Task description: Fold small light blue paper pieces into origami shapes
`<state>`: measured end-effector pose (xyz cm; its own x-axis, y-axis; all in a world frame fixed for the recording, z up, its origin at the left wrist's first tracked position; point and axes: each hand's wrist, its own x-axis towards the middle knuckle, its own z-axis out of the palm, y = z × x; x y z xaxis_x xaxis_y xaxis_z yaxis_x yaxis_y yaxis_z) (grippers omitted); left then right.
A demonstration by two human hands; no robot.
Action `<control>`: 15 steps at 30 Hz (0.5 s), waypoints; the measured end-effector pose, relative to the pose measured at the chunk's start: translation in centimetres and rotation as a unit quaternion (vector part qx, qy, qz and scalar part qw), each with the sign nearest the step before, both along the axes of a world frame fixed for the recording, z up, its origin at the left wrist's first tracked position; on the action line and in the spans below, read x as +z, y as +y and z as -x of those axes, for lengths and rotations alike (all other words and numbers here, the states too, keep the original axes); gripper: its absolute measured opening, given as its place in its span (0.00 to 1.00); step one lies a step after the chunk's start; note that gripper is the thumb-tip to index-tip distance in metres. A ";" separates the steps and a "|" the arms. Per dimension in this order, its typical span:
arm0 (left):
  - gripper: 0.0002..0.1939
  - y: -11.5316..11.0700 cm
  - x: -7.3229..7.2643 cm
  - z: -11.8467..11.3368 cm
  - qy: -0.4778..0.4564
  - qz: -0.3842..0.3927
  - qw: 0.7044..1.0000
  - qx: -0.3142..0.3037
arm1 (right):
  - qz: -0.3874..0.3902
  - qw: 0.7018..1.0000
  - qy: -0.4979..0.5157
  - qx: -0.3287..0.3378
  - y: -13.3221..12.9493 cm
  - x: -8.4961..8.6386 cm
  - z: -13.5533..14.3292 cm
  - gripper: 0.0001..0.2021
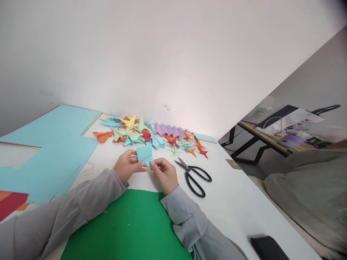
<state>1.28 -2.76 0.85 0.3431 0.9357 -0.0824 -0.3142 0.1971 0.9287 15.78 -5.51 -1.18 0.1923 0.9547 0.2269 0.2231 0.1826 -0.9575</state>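
Note:
A small piece of light blue paper (pixel 144 153), creased and folded near its lower edge, is held up between both hands. My left hand (pixel 127 166) pinches it from the left, thumb along the bottom fold. On the other side, my right hand (pixel 166 174) grips the lower right corner between thumb and fingers. Beneath the wrists lies a green sheet (pixel 130 227). Scissors with black handles (pixel 195 177) rest to the right of my right hand, blades slightly apart. Just beyond the hands is a pile of folded paper shapes (pixel 132 135) in several colours.
Large light blue sheets (pixel 56 151) spread over the left of the white table (pixel 230 202), with red and orange sheets (pixel 13 204) below. A purple pleated strip (pixel 169 130) stands by the wall. A black object (pixel 269 247) lies near the front right edge. Beyond stands another table (pixel 268 139).

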 end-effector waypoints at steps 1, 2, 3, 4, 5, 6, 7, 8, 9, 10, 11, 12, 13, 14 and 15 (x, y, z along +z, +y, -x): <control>0.25 0.0 0.1 0.0 0.007 -0.004 1.000 0.000 | 0.001 1.000 0.001 0.000 0.0 0.0 0.0 0.11; 0.26 -0.1 0.1 0.0 0.013 -0.008 1.000 0.001 | 0.001 1.000 0.002 0.002 0.0 0.0 0.0 0.11; 0.26 -0.1 0.1 0.0 0.017 -0.010 1.000 0.004 | 0.000 1.000 0.004 0.006 0.0 -0.1 0.0 0.11; 0.26 -0.1 0.1 -0.1 0.020 -0.010 1.000 0.008 | 0.001 1.000 0.009 0.010 0.0 -0.1 0.1 0.11; 0.26 -0.1 0.1 -0.1 0.023 -0.010 1.000 0.011 | 0.001 1.000 0.018 0.013 0.1 -0.1 0.1 0.11; 0.26 -0.1 0.1 0.0 0.026 -0.009 1.000 0.012 | 0.001 0.999 0.033 0.016 0.1 -0.1 0.1 0.11; 0.26 -0.1 0.1 0.0 0.029 -0.008 0.999 0.010 | 0.000 0.998 0.053 0.020 0.1 -0.2 0.1 0.11; 0.26 -0.1 0.1 0.0 0.031 -0.008 0.999 0.010 | -0.001 0.997 0.073 0.025 0.2 -0.2 0.1 0.12; 0.26 0.0 0.1 0.0 0.031 -0.008 0.999 0.009 | 0.000 0.995 0.089 0.033 0.2 -0.2 0.1 0.13; 0.26 0.0 0.0 0.0 0.030 -0.009 0.999 0.008 | 0.002 0.994 0.099 0.042 0.2 -0.2 0.1 0.14; 0.26 0.0 0.0 0.0 0.030 -0.008 1.000 0.007 | 0.006 0.994 0.099 0.052 0.3 -0.2 0.0 0.14; 0.26 0.0 0.0 0.0 0.030 -0.008 1.000 0.006 | 0.011 0.994 0.091 0.060 0.3 -0.2 0.0 0.12; 0.27 0.0 0.1 0.0 0.030 -0.008 1.000 0.005 | 0.015 0.995 0.080 0.065 0.3 -0.2 0.0 0.11; 0.27 0.0 0.1 0.0 0.030 -0.007 1.000 0.004 | 0.016 0.995 0.070 0.067 0.2 -0.2 0.0 0.10; 0.27 0.0 0.1 0.0 0.032 -0.007 0.999 0.003 | 0.015 0.996 0.063 0.066 0.2 -0.1 0.0 0.10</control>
<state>1.26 -2.77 0.93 0.3325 0.9387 -0.0911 -0.2554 0.1826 0.9494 15.80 -5.30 -1.31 0.0903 0.9794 0.1804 0.0773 0.1737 -0.9818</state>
